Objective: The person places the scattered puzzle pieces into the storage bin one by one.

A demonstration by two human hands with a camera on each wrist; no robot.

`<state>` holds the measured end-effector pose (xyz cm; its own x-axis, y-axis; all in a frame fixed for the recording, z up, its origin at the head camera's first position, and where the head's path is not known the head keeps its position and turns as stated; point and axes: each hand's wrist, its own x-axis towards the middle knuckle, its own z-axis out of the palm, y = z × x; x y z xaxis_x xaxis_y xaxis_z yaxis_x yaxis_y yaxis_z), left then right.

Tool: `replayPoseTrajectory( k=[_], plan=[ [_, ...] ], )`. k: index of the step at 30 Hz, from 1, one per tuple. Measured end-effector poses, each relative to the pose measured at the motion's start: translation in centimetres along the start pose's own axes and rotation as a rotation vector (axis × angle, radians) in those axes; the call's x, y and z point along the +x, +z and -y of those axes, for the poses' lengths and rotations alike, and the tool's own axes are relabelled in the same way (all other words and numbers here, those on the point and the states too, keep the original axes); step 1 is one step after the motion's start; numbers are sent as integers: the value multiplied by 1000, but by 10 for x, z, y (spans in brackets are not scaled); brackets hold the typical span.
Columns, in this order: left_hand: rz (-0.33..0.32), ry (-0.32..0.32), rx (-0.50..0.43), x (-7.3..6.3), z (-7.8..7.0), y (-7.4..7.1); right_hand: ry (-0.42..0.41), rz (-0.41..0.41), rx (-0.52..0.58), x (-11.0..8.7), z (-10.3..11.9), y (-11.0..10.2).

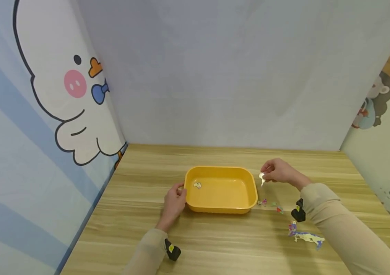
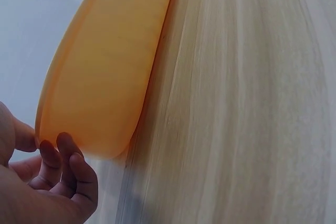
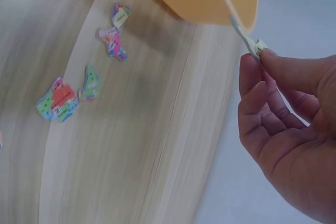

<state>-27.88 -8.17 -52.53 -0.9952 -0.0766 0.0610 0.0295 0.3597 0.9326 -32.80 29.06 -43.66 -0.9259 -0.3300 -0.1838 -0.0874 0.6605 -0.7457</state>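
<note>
A yellow plastic tray point(image 1: 222, 194) sits on the wooden table, one small pale piece point(image 1: 197, 185) inside it at the left. My left hand point(image 1: 175, 200) grips the tray's left end; the left wrist view has the thumb at the rim and curled fingers against the outer wall. Beyond the tray's right end, my right hand point(image 1: 279, 171) pinches a small, flat, pale puzzle-like piece point(image 1: 262, 178) between thumb and forefinger. In the right wrist view that piece point(image 3: 253, 45) is seen nearly edge-on, overlapping the tray's corner.
Small colourful pieces, among them a red, green and blue one point(image 3: 59, 99) and a pink one point(image 3: 112, 42), lie right of the tray. Nearer the right forearm is a larger pale and purple cluster point(image 1: 306, 236). A grey cloth wall point(image 1: 229, 76) stands behind the table point(image 1: 140, 183).
</note>
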Motion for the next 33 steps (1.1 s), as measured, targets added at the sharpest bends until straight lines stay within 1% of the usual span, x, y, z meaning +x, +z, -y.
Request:
replayPoseTrajectory(
  k=[6, 10, 17, 19, 26, 33],
  plan=[
    [1, -4, -2, 0, 2, 0, -26, -38, -21, 7, 9, 6],
    [-1, -6, -15, 1, 3, 0, -33, -47, -19, 12, 15, 11],
    [1, 9, -26, 1, 5, 1, -67, -42, -58, 20, 25, 18],
    [1, 9, -28, 1, 5, 1, -63, -41, -61, 22, 29, 20],
    [-11, 13, -24, 2, 3, 1, -68, -24, -43, 33, 34, 28],
    [-3, 13, -28, 1, 2, 3, -57, -8, -15, 40, 41, 37]
  ],
)
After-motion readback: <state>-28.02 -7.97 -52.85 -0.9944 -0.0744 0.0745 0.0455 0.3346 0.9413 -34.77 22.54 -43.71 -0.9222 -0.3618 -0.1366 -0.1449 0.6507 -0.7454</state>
